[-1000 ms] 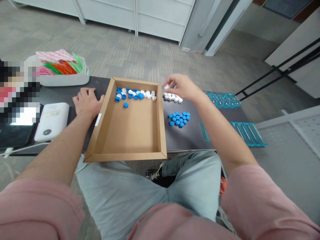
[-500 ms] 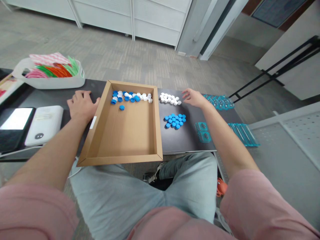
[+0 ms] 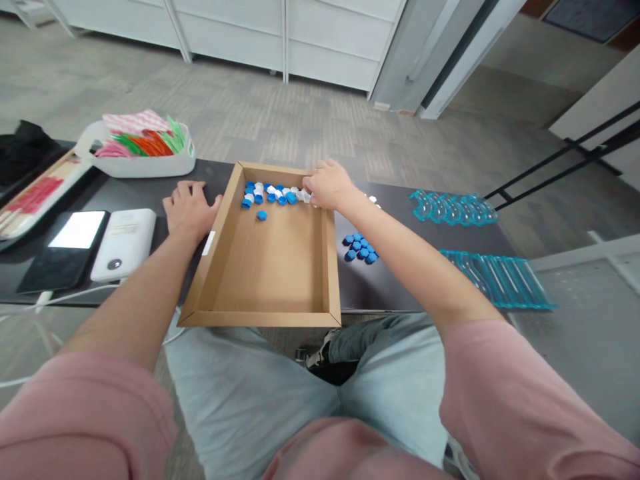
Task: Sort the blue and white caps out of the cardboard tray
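Observation:
A shallow cardboard box sits before me with rows of blue and white hexagonal pieces along its far end. One blue hexagonal piece lies apart, below those rows. My left hand rests on the table with spread fingers, its thumb against the box's left wall. Over the far right corner of the box, my right hand has its fingers bent together at a white hexagonal piece; the fingertips are partly hidden. Loose blue pieces lie right of the box, and my right forearm covers most of the loose white pieces.
Teal clear plastic holders and a ribbed teal rack stand at the right. On the left are a white power bank, a dark phone with cables, and a white basket of colourful strips.
My right hand has moved left from beside the loose white pieces to the far right corner of the box. My left hand stays beside the box. The view has shifted slightly.

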Demonstrator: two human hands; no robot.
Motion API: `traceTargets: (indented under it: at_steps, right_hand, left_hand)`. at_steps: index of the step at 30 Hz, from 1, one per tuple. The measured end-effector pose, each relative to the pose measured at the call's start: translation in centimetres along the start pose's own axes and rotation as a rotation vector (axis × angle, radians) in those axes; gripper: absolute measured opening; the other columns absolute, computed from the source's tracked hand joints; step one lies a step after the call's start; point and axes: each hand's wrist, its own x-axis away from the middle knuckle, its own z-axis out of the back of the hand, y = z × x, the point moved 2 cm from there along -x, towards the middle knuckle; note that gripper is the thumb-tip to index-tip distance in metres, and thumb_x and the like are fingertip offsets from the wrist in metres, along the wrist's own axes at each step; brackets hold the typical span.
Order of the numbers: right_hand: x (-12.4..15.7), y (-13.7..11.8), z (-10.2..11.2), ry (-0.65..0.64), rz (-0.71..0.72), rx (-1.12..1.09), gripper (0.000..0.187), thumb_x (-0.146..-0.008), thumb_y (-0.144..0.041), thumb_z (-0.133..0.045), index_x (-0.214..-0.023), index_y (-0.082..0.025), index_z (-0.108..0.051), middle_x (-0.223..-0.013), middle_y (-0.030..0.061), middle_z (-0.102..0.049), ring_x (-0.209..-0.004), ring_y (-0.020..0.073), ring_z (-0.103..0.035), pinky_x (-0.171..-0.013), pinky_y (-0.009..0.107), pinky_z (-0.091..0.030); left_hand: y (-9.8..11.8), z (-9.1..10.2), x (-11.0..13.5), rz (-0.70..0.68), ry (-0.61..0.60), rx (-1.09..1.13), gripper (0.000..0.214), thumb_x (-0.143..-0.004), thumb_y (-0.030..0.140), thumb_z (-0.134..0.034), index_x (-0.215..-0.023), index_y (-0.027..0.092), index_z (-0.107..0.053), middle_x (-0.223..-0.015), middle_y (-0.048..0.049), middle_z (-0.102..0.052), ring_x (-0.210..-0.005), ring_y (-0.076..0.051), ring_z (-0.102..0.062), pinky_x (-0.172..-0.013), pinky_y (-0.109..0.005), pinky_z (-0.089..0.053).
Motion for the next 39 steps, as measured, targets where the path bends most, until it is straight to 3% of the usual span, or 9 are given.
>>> traceTargets:
  at_steps: [5, 10, 17, 20, 23, 27, 29, 33, 39]
  right_hand:
    - [-1.6, -1.5, -1.3, -0.136, -0.055, 0.138, 0.024, -0.099, -0.024, -0.08, -0.118, -0.02, -0.094, -0.114, 0.0173, -0.091, -0.129, 0.0433, -0.079, -0.117, 0.059, -0.046]
    - [-0.1, -2.7, 0.4, -0.177, -0.029, 0.082, 0.035, -0.105, -0.012, -0.071, -0.134, -0.02, -0.088, -0.123, 0.0171, -0.094, -0.121, 0.0373, -0.085, -0.111, 0.049, -0.045]
    - [1.3, -3.5, 1.8, -0.279, -0.025, 0.079, 0.031, -0.103, -0.007, -0.073, -0.125, -0.017, -0.092, -0.136, 0.0197, -0.093, -0.132, 0.037, -0.085, -0.113, 0.046, -0.045]
    - [1.2, -3.9, 1.9, -0.259, -0.013, 0.003, 0.035, -0.105, -0.006, -0.069, -0.128, -0.018, -0.092, -0.139, 0.0184, -0.092, -0.134, 0.0369, -0.083, -0.112, 0.045, -0.047]
    - [1.2, -3.4, 2.3, -0.142, 0.021, -0.161, 0.037, -0.108, -0.011, -0.067, -0.134, -0.02, -0.09, -0.143, 0.0161, -0.089, -0.132, 0.0344, -0.081, -0.105, 0.041, -0.052]
    - [2.5, -0.1, 3.1, -0.006, 0.092, -0.409, 0.034, -0.111, -0.022, -0.067, -0.139, -0.019, -0.087, -0.132, 0.0134, -0.086, -0.122, 0.0306, -0.077, -0.109, 0.041, -0.057]
    - [3.9, 2.7, 3.4, 0.06, 0.042, -0.499, 0.029, -0.112, -0.033, -0.074, -0.135, -0.02, -0.086, -0.127, 0.0116, -0.082, -0.118, 0.0298, -0.076, -0.111, 0.044, -0.059]
    - [7.9, 8.8, 2.9, 0.157, -0.209, -0.644, 0.031, -0.102, -0.044, -0.088, -0.126, -0.025, -0.082, -0.122, 0.0078, -0.078, -0.108, 0.0277, -0.078, -0.104, 0.046, -0.064]
    - [13.6, 15.4, -0.3, 0.184, -0.566, -0.715, 0.02, -0.089, -0.024, -0.088, -0.099, -0.026, -0.071, -0.103, 0.0073, -0.085, -0.1, 0.0286, -0.083, -0.099, 0.044, -0.067]
  left_hand:
    - [0.2, 0.2, 0.1, -0.006, -0.015, -0.002, 0.075, -0.116, 0.044, -0.05, -0.177, 0.001, -0.057, -0.18, -0.0355, -0.049, -0.166, -0.05, -0.049, -0.139, -0.066, -0.036]
    - [0.1, 0.0, 0.0, -0.013, 0.003, 0.004, 0.075, -0.116, 0.043, -0.05, -0.176, 0.0, -0.058, -0.179, -0.0354, -0.05, -0.164, -0.051, -0.05, -0.138, -0.067, -0.037]
    - [0.2, 0.3, 0.2, -0.001, -0.01, 0.008, 0.076, -0.115, 0.043, -0.051, -0.177, -0.001, -0.056, -0.181, -0.0365, -0.048, -0.166, -0.052, -0.049, -0.138, -0.068, -0.036]
    - [0.2, 0.3, 0.2, -0.005, -0.009, 0.012, 0.076, -0.115, 0.043, -0.051, -0.177, 0.001, -0.057, -0.181, -0.0361, -0.048, -0.166, -0.051, -0.049, -0.139, -0.067, -0.036]
    - [0.1, 0.2, 0.1, -0.001, -0.013, 0.002, 0.077, -0.114, 0.043, -0.05, -0.179, 0.001, -0.056, -0.181, -0.0366, -0.047, -0.166, -0.051, -0.049, -0.139, -0.067, -0.035]
    - [0.2, 0.3, 0.1, 0.012, -0.024, 0.003, 0.08, -0.115, 0.046, -0.043, -0.18, 0.0, -0.055, -0.182, -0.0362, -0.046, -0.167, -0.051, -0.048, -0.14, -0.066, -0.034]
    - [0.3, 0.4, 0.2, 0.011, -0.025, 0.003, 0.083, -0.114, 0.046, -0.042, -0.179, -0.002, -0.054, -0.181, -0.0373, -0.046, -0.167, -0.052, -0.048, -0.14, -0.066, -0.034]
    - [0.3, 0.3, 0.1, 0.006, -0.017, 0.006, 0.083, -0.111, 0.046, -0.046, -0.178, -0.003, -0.056, -0.179, -0.0372, -0.048, -0.165, -0.053, -0.049, -0.139, -0.067, -0.035]
    - [0.2, 0.2, -0.1, 0.019, -0.014, -0.023, 0.082, -0.112, 0.045, -0.045, -0.177, -0.002, -0.057, -0.178, -0.0375, -0.048, -0.164, -0.054, -0.049, -0.139, -0.068, -0.036]
